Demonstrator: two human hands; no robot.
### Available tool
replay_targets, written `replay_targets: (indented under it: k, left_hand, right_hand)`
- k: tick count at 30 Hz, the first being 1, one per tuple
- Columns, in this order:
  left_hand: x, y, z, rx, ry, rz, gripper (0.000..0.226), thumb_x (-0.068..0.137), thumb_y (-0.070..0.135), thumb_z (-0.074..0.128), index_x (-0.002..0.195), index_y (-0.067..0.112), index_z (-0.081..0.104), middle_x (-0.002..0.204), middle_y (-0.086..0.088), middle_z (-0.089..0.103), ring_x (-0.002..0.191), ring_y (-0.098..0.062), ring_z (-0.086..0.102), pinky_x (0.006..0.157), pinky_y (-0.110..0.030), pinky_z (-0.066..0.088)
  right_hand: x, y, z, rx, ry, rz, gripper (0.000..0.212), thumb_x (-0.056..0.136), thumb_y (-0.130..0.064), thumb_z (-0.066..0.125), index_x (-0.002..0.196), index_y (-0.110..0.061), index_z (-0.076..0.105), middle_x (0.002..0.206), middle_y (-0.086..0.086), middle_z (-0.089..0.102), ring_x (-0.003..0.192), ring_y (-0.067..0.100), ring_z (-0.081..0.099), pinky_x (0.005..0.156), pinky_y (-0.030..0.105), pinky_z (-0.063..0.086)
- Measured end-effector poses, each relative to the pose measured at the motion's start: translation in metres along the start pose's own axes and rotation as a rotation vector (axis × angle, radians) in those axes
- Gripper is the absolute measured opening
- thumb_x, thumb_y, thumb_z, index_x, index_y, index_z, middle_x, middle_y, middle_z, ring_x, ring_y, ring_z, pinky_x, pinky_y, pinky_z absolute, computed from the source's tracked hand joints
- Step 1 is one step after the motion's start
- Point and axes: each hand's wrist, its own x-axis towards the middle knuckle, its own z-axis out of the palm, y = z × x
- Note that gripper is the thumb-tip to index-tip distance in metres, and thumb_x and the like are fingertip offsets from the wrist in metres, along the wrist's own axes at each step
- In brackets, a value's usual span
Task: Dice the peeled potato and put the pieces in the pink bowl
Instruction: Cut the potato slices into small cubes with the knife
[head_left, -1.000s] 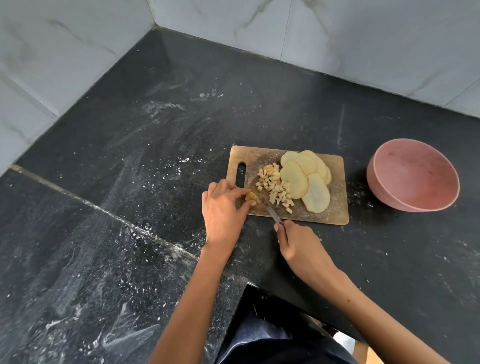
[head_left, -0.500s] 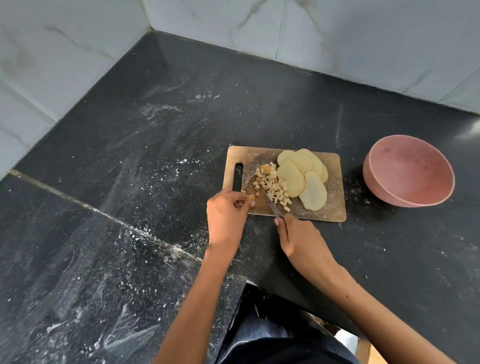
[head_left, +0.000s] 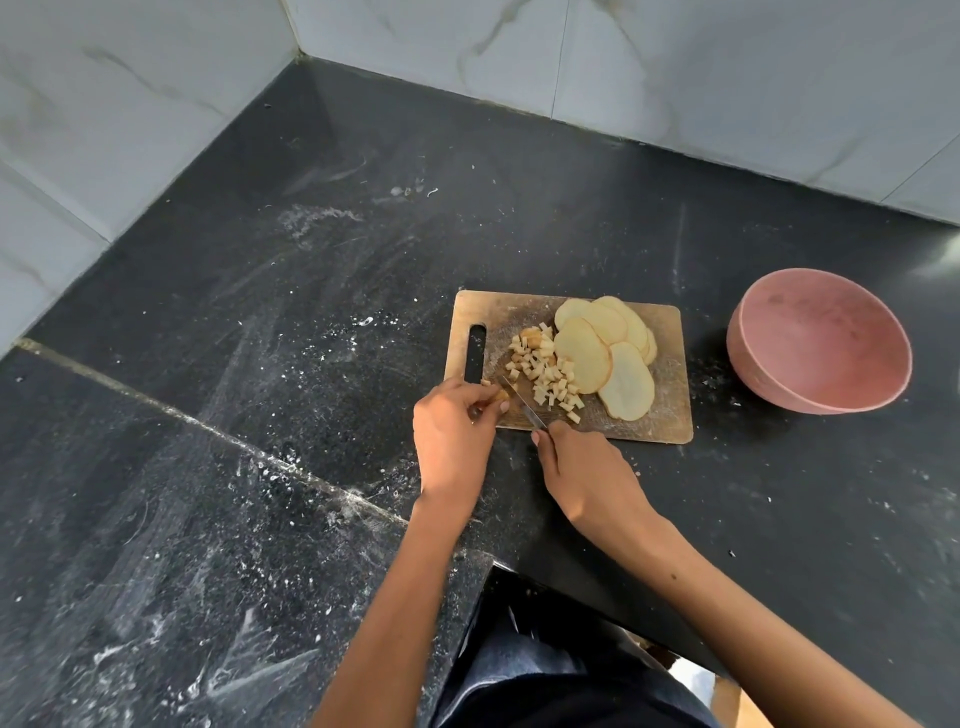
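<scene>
The potato lies on the board (head_left: 670, 415) in two lots: a fan of overlapping slices (head_left: 605, 353) across its middle and right, and a loose pile of dice (head_left: 545, 371) just left of them, touching the nearest slice. One last small piece (head_left: 500, 396) sits at the board's near left edge, pinched between the thumb and fingers of the left hand (head_left: 452, 436), which curl down over it. The knife (head_left: 522, 408) rests blade-down just right of that piece, its tip pointing up and left toward the board's handle slot (head_left: 475, 353). The right hand (head_left: 584, 470) grips the knife's handle at the board's near edge; its fingers wrap round the handle, which is hidden beneath them, and the thumb lies along the side.

The bowl (head_left: 769, 384) stands on the desk (head_left: 571, 218) to the right of the board, near it but apart, and tilts its mouth toward the camera; nothing shows inside but faint marks. The desk is dark stone, dusted with white specks and smears, with a pale seam (head_left: 208, 426) running diagonally across its left half. Pale marbled tiles (head_left: 727, 78) line the wall behind and to the left.
</scene>
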Motion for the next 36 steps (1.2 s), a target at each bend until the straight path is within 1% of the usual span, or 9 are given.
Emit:
replay_targets:
  k: [3, 5, 7, 9, 14, 19, 23, 29, 36]
  left_hand:
    - [0.000, 0.000, 0.000, -0.021, -0.008, 0.003, 0.016, 0.072, 0.006, 0.082, 0.087, 0.006, 0.078, 0.083, -0.001, 0.072, 0.061, 0.005, 0.052, 0.069, -0.003, 0.043]
    - [0.000, 0.001, -0.001, -0.029, -0.009, -0.001, 0.014, 0.074, 0.005, 0.081, 0.087, 0.005, 0.077, 0.082, -0.001, 0.071, 0.062, 0.007, 0.052, 0.069, 0.002, 0.040]
    - [0.000, 0.002, -0.001, -0.026, -0.005, -0.002, 0.013, 0.074, 0.004, 0.081, 0.087, 0.004, 0.077, 0.082, -0.002, 0.072, 0.064, -0.001, 0.057, 0.070, 0.002, 0.040]
    - [0.000, 0.002, -0.001, -0.023, -0.003, 0.000, 0.014, 0.075, 0.004, 0.080, 0.088, 0.004, 0.077, 0.083, -0.002, 0.072, 0.067, -0.005, 0.059, 0.071, 0.001, 0.042]
    - [0.001, -0.001, 0.000, -0.037, -0.035, -0.017, 0.015, 0.078, 0.005, 0.078, 0.092, 0.003, 0.076, 0.085, -0.002, 0.070, 0.067, -0.004, 0.059, 0.070, -0.001, 0.043]
    - [-0.003, -0.002, -0.001, -0.027, 0.006, 0.008, 0.012, 0.078, 0.003, 0.077, 0.090, 0.003, 0.077, 0.084, -0.003, 0.072, 0.070, -0.007, 0.062, 0.073, -0.013, 0.050]
    - [-0.003, 0.000, -0.005, -0.035, 0.024, -0.008, 0.013, 0.073, 0.002, 0.080, 0.085, 0.003, 0.077, 0.085, -0.004, 0.074, 0.071, -0.005, 0.062, 0.074, 0.003, 0.040]
    - [-0.001, 0.002, -0.006, -0.052, 0.018, -0.028, 0.012, 0.073, 0.002, 0.080, 0.085, 0.003, 0.077, 0.084, -0.005, 0.074, 0.071, -0.004, 0.061, 0.073, 0.004, 0.038]
    - [-0.002, -0.003, -0.003, -0.060, 0.029, -0.039, 0.013, 0.073, 0.002, 0.080, 0.085, 0.004, 0.078, 0.086, -0.004, 0.074, 0.073, -0.006, 0.064, 0.075, 0.000, 0.042]
  right_hand:
    - [0.002, -0.003, 0.000, -0.016, -0.019, 0.020, 0.031, 0.104, -0.037, 0.025, 0.092, -0.015, 0.043, 0.084, 0.008, 0.056, 0.087, 0.035, 0.059, 0.067, 0.037, 0.039]
    - [0.004, -0.006, 0.001, -0.034, -0.031, 0.048, 0.034, 0.104, -0.035, 0.025, 0.102, -0.011, 0.048, 0.096, 0.014, 0.061, 0.094, 0.037, 0.059, 0.068, 0.037, 0.037]
    - [0.003, -0.008, 0.003, -0.064, -0.046, 0.068, 0.036, 0.105, -0.033, 0.024, 0.111, -0.008, 0.048, 0.104, 0.016, 0.061, 0.098, 0.037, 0.059, 0.069, 0.036, 0.037]
    - [-0.006, -0.005, 0.007, -0.103, -0.069, 0.092, 0.034, 0.105, -0.033, 0.023, 0.113, -0.008, 0.045, 0.106, 0.016, 0.061, 0.098, 0.036, 0.059, 0.068, 0.036, 0.037]
    - [-0.023, 0.008, 0.009, -0.111, -0.035, 0.127, 0.025, 0.105, -0.032, 0.022, 0.096, -0.013, 0.036, 0.099, 0.016, 0.063, 0.092, 0.038, 0.060, 0.065, 0.037, 0.036]
    - [-0.008, 0.001, 0.003, -0.017, 0.001, 0.107, 0.034, 0.105, -0.033, 0.024, 0.106, -0.008, 0.047, 0.100, 0.018, 0.062, 0.094, 0.038, 0.059, 0.066, 0.036, 0.036]
    - [-0.010, -0.010, 0.006, -0.018, 0.014, 0.036, 0.034, 0.105, -0.034, 0.025, 0.106, -0.008, 0.047, 0.098, 0.016, 0.062, 0.092, 0.038, 0.058, 0.065, 0.036, 0.035]
    - [-0.004, -0.014, 0.006, -0.051, 0.036, 0.046, 0.033, 0.105, -0.032, 0.025, 0.108, -0.007, 0.047, 0.103, 0.017, 0.062, 0.096, 0.039, 0.058, 0.065, 0.036, 0.035]
    - [0.000, -0.020, 0.009, -0.079, 0.022, 0.070, 0.031, 0.105, -0.029, 0.025, 0.111, -0.007, 0.046, 0.107, 0.017, 0.062, 0.098, 0.039, 0.058, 0.066, 0.035, 0.035]
